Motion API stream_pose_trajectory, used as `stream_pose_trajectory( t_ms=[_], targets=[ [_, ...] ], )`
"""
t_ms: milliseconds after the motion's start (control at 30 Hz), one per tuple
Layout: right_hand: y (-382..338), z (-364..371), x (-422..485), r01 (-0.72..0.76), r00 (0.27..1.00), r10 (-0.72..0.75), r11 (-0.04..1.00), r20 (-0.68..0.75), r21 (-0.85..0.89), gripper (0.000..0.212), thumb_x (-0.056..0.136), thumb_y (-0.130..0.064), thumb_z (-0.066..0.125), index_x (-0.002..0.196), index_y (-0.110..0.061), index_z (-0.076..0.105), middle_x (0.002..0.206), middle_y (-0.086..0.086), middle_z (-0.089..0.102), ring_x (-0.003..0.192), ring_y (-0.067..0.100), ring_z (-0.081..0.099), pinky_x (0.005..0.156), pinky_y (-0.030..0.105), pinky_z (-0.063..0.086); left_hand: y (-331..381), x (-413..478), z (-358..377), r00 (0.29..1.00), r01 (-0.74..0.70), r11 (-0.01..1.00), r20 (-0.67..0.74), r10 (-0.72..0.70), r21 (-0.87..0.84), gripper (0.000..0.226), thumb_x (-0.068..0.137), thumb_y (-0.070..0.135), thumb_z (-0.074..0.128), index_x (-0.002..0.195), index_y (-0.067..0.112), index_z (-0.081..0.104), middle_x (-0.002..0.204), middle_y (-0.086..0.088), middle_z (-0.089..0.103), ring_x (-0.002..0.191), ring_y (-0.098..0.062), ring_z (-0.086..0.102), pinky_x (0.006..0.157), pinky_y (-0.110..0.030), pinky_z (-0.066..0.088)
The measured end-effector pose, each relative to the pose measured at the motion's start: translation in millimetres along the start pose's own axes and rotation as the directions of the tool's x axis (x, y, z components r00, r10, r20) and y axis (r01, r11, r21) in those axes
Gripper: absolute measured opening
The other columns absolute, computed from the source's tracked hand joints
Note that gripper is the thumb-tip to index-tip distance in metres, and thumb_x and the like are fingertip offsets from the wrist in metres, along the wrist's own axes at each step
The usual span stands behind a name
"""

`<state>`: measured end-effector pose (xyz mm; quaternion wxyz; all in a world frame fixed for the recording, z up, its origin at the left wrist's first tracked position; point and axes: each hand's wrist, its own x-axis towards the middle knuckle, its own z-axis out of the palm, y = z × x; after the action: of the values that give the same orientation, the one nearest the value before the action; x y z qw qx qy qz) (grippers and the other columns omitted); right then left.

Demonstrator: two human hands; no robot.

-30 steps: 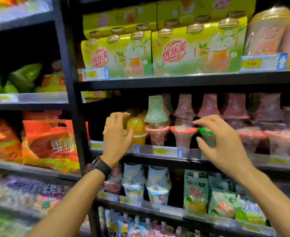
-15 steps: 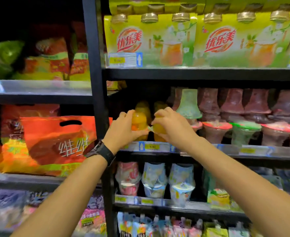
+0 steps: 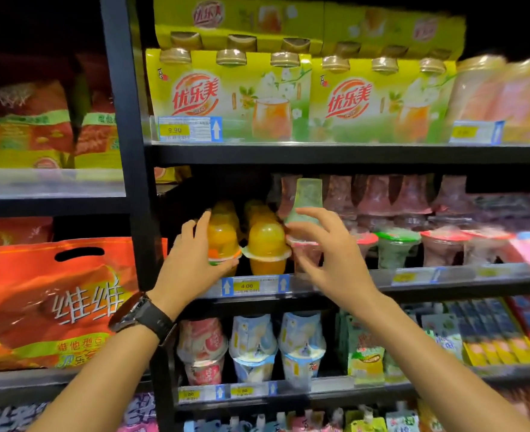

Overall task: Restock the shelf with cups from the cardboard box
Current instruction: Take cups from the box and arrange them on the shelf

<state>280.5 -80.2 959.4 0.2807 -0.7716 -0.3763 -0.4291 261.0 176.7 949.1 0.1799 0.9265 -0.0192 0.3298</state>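
Observation:
Two stacks of orange fruit jelly cups stand at the left end of the middle shelf (image 3: 413, 283), behind a 4.00 price tag. My left hand (image 3: 188, 260) holds the left orange cup (image 3: 223, 236), fingers along its side and thumb under its rim. My right hand (image 3: 329, 254) hovers with spread fingers just right of the right orange cup (image 3: 266, 241), fingertips close to it, holding nothing. More orange cups sit behind these two. The cardboard box is not in view.
Right of the orange cups runs a row of pink and green cups (image 3: 394, 247), with inverted ones such as a green cup (image 3: 308, 194) on top. Yellow drink multipacks (image 3: 226, 95) fill the shelf above. A black upright post (image 3: 132, 151) and orange bags (image 3: 54, 291) stand left.
Both hands moved from the pink and green cups to the orange cups. My right hand then let go of the right orange cup and drew back; my left hand stays on the left one.

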Motion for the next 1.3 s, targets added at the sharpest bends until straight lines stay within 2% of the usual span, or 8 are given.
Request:
stream_pose_trajectory(
  t_ms=[133,233,400,567,700,867,1100,1300],
  targets=[
    [53.7,-56.3,-27.2,-0.205,0.959,0.185,0.976,-0.213,-0.077,0.034,0.080,-0.004,0.069,0.112,-0.013,0.063,0.114,0.000,0.052,0.110,0.019,0.053,0.094,0.031,0.044,30.1,-3.4,0.5,0.945,-0.161,0.987,-0.286,0.158,0.012,0.084,0.082,0.038,0.072,0.150,0.014,0.030,0.148,-0.011,0.034,0.137,-0.029,0.034,0.113,-0.042,0.035],
    [97.7,-72.9,-32.2,-0.276,0.961,0.274,0.924,-0.042,-0.263,0.047,0.079,-0.021,0.074,0.124,-0.019,0.059,0.122,0.000,0.053,0.115,0.022,0.051,0.096,0.040,0.046,76.9,-3.7,11.1,0.895,-0.308,0.951,-0.329,0.302,0.034,0.066,0.082,0.027,0.071,0.140,0.012,0.044,0.138,-0.009,0.043,0.126,-0.027,0.043,0.107,-0.040,0.040],
    [118.8,-60.0,-29.4,-0.110,0.955,0.191,0.939,0.229,-0.325,0.042,0.082,-0.021,0.072,0.123,-0.024,0.062,0.123,-0.004,0.061,0.114,0.022,0.055,0.096,0.039,0.046,156.0,-1.5,58.1,0.856,-0.492,0.870,-0.167,0.489,0.029,0.048,0.078,0.027,0.072,0.123,0.022,0.056,0.121,0.002,0.053,0.111,-0.022,0.052,0.092,-0.036,0.045],
    [135.0,-75.4,-31.7,-0.120,0.976,0.157,0.966,0.151,-0.230,0.045,0.078,-0.009,0.066,0.120,-0.023,0.061,0.123,-0.006,0.059,0.114,0.017,0.052,0.093,0.033,0.047,218.6,18.8,103.6,0.881,-0.463,0.882,-0.064,0.469,0.080,0.048,0.078,0.022,0.073,0.123,0.021,0.057,0.115,0.002,0.056,0.104,-0.023,0.053,0.087,-0.036,0.046],
    [187.8,-127.8,-46.5,-0.206,0.975,0.221,0.941,0.024,-0.269,0.049,0.077,-0.023,0.070,0.125,-0.022,0.060,0.125,-0.002,0.056,0.117,0.019,0.050,0.101,0.036,0.042,234.5,33.5,121.0,0.897,-0.407,0.892,-0.096,0.431,0.196,0.055,0.075,0.027,0.076,0.126,0.024,0.055,0.118,0.003,0.057,0.106,-0.023,0.053,0.088,-0.034,0.044],
    [256.8,-165.9,-67.8,-0.198,0.924,0.314,0.881,0.217,-0.429,0.047,0.081,-0.037,0.072,0.126,-0.030,0.061,0.124,-0.002,0.061,0.116,0.023,0.057,0.106,0.044,0.039,269.1,46.7,139.3,0.892,-0.414,0.869,-0.070,0.447,0.270,0.059,0.086,0.041,0.067,0.139,0.026,0.046,0.127,0.003,0.056,0.114,-0.023,0.051,0.097,-0.036,0.036],
    [274.1,-168.7,-72.7,-0.091,0.953,0.178,0.940,0.245,-0.330,0.056,0.081,-0.035,0.073,0.134,-0.028,0.056,0.131,0.001,0.056,0.119,0.024,0.053,0.104,0.040,0.039,297.3,56.3,166.3,0.923,-0.368,0.902,-0.025,0.383,0.228,0.045,0.089,0.031,0.068,0.131,0.027,0.055,0.125,0.005,0.058,0.110,-0.020,0.053,0.092,-0.034,0.040],
    [294.8,-203.5,-77.0,-0.170,0.953,0.236,0.935,0.190,-0.311,0.064,0.073,-0.052,0.068,0.130,-0.026,0.059,0.129,0.002,0.055,0.119,0.023,0.051,0.101,0.044,0.041,292.8,52.2,161.2,0.931,-0.323,0.891,-0.063,0.360,0.320,0.059,0.087,0.051,0.064,0.140,0.030,0.047,0.128,0.007,0.054,0.116,-0.021,0.050,0.104,-0.039,0.032]
  ],
)
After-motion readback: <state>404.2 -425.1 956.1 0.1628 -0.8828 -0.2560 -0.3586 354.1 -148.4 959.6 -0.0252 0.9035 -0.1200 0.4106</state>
